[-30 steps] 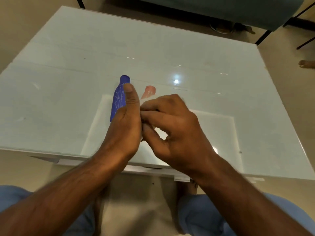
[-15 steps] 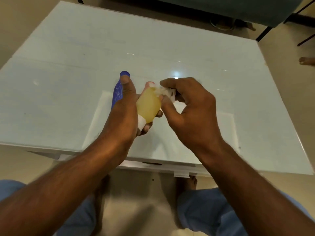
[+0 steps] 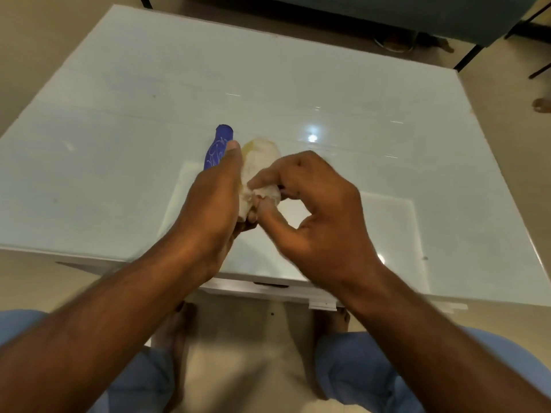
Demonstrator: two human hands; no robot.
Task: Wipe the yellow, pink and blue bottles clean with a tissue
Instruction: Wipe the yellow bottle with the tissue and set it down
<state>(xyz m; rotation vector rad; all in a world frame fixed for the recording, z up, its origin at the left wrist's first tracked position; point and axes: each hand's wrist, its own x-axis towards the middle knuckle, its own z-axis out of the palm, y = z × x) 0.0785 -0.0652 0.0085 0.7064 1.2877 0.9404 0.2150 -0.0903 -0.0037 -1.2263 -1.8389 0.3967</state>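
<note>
Now crumpled tissue (image 3: pixel 261 166) — smooth yellow bottle (image 3: pixel 247 148)

The left hand (image 3: pixel 213 201) grips the yellow bottle (image 3: pixel 248 150) above the white table (image 3: pixel 119 114), thumb up along its side. The right hand (image 3: pixel 316 207) pinches a white tissue (image 3: pixel 262 171) against the bottle, covering most of it. The blue bottle (image 3: pixel 219 147) stands on the table just behind the left thumb.
</note>
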